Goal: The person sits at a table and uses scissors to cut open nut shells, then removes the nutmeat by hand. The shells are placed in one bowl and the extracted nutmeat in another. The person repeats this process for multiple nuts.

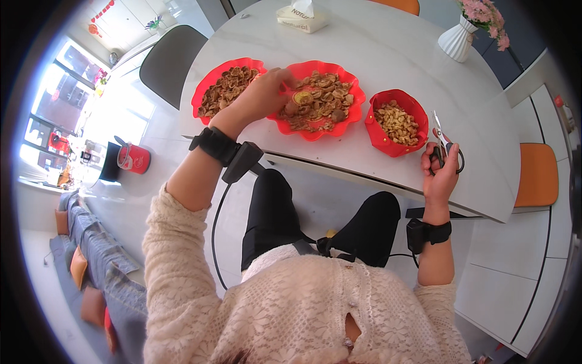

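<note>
My left hand [269, 91] reaches over the left rim of a red scalloped plate [359, 98]. Walnut shell pieces [325, 86] cover much of that plate, and a rounder walnut [338, 115] sits near its right side. My fingertips touch or hover by the shells; whether they pinch anything is hidden. In my right hand [440, 182] is a pair of scissors [437, 132] with dark handles, blades pointing away from me. Just left of it stands a red folded basket [381, 139] holding walnut kernels [396, 123]. Another red scalloped plate [210, 77], full of shells [223, 93], lies partly behind my left forearm.
All of this rests on a white marble-patterned table [382, 50]. A tissue pack [298, 22] and a white vase [457, 40] with pink flowers stand at the far side. A grey chair [170, 63] is at the left, an orange chair [536, 175] at the right.
</note>
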A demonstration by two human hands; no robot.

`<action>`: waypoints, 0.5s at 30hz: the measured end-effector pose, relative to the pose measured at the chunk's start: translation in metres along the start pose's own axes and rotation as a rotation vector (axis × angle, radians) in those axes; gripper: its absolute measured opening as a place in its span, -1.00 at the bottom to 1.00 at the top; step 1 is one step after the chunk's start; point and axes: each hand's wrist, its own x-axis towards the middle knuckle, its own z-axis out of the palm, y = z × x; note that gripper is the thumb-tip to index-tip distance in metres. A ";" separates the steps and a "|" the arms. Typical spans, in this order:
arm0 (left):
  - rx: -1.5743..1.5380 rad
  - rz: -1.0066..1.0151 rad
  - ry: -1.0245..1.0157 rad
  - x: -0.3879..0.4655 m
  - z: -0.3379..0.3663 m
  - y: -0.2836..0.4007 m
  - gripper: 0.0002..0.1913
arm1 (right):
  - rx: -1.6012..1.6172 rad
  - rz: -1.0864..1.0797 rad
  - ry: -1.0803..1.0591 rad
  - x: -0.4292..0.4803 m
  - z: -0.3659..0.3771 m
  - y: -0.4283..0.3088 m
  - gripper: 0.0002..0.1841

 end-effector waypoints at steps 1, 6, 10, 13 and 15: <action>0.005 -0.051 -0.023 0.002 -0.002 0.001 -0.70 | -0.003 -0.009 0.006 0.000 0.000 0.000 -0.44; -0.075 -0.076 -0.152 0.000 0.003 0.003 -0.64 | 0.007 0.021 -0.001 0.000 -0.002 0.000 -0.44; -0.019 0.055 -0.100 0.009 0.019 -0.001 -0.60 | -0.005 0.028 -0.018 0.000 -0.002 -0.001 -0.45; -0.005 0.057 -0.092 0.028 0.028 -0.008 -0.57 | -0.008 0.016 -0.013 -0.001 0.000 -0.001 -0.44; 0.036 0.116 -0.037 0.036 0.035 -0.011 -0.56 | -0.016 -0.008 -0.008 -0.001 0.001 -0.001 -0.43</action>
